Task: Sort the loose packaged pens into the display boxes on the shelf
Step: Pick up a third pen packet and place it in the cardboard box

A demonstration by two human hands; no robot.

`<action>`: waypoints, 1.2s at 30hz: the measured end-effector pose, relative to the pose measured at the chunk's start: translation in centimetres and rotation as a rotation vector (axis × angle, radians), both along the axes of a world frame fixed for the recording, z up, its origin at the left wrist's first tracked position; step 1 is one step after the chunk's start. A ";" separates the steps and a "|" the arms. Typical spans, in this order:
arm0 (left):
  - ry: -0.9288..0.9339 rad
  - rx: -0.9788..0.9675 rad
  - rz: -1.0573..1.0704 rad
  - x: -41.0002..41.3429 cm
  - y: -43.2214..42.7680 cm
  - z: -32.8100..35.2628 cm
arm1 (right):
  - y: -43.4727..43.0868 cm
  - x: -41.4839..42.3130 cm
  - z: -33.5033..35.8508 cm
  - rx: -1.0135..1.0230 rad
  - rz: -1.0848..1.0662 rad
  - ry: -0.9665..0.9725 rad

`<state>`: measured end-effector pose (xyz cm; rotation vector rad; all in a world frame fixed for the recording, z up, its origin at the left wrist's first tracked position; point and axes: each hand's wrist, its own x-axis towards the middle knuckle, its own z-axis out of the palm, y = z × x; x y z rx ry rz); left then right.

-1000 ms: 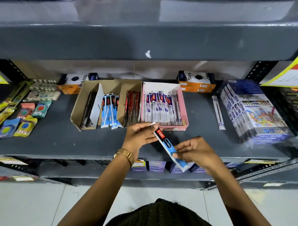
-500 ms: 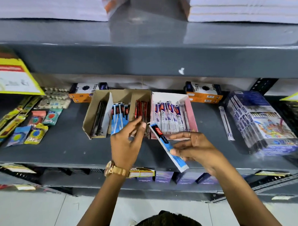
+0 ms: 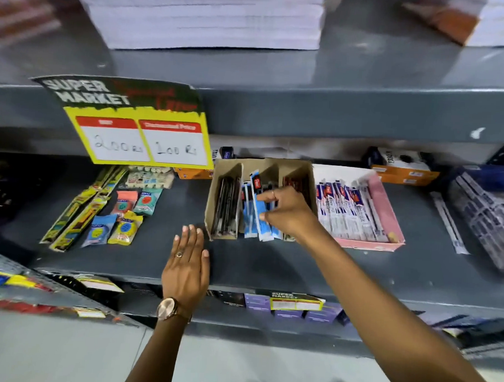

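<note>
A brown cardboard display box with three compartments stands on the grey shelf. Its middle compartment holds blue-and-white packaged pens. My right hand reaches over that compartment and is shut on one blue packaged pen, whose red-labelled top points to the back. My left hand lies flat and open on the shelf just in front of the box's left corner. To the right, a pink display box holds white packaged pens. One loose packaged pen lies further right.
Small packaged erasers and long yellow packs lie at the left. A yellow price sign hangs from the upper shelf. Orange boxes stand at the back, a blue wrapped pack at the far right. Paper stacks sit on the shelf above.
My right hand carried the blue packaged pen from in front of the shelf into the brown box's middle compartment. My left hand let go of it and dropped flat on the shelf. The view shifted right.
</note>
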<state>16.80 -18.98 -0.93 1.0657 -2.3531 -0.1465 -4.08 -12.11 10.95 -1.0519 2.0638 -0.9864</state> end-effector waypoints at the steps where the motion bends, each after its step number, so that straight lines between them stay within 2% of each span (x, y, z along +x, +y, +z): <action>1: -0.031 0.015 -0.008 0.1 -0.3 -0.2 | -1.0 0.4 -0.2 0.030 0.000 0.070; 6: -0.150 0.049 -0.068 0.6 -1.0 -1.1 | -4.4 2.3 -1.4 0.159 -0.028 0.253; 10: -0.198 0.041 -0.080 0.7 -1.1 -1.3 | -5.6 3.0 -2.8 0.269 -0.034 0.280; 24: -0.232 0.054 -0.098 0.6 -1.4 -1.3 | -6.5 3.8 -4.3 0.453 -0.020 0.429; 29: -0.223 0.053 -0.093 0.6 -1.3 -1.3 | -6.0 3.7 -4.6 0.389 -0.037 0.425; 36: -0.244 0.082 -0.086 0.4 -0.7 -0.6 | -3.4 3.4 -3.9 0.134 -0.046 0.471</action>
